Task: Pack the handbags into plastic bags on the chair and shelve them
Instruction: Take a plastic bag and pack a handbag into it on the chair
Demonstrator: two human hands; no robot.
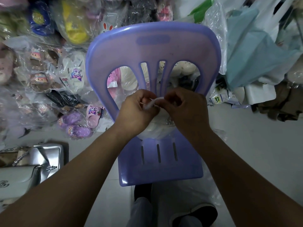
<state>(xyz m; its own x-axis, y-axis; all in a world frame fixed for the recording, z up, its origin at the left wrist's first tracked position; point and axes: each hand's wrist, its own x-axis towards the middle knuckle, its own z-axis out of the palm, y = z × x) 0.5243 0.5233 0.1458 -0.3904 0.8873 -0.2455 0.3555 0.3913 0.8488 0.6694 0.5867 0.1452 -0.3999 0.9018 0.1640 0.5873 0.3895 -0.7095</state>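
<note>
The left hand (137, 110) and right hand (183, 110) are both pinching the twisted white neck (151, 104) of the bag (170, 122), fingers curled around it and hands close together. The bag is resting at the back of the chair (160, 169) seat, with a pale handbag (152, 131) inside, mostly hidden under the hands.

The step in hand appears to be closing the bag. To do it well:
- Press trapped air out while twisting.
- Hold the neck low against the handbag.
- Draw the knot snug without tearing the thin film.

A silver handbag (44, 154) and a white handbag (18, 179) are lying on the floor to the left, apparently awaiting packing.
</note>
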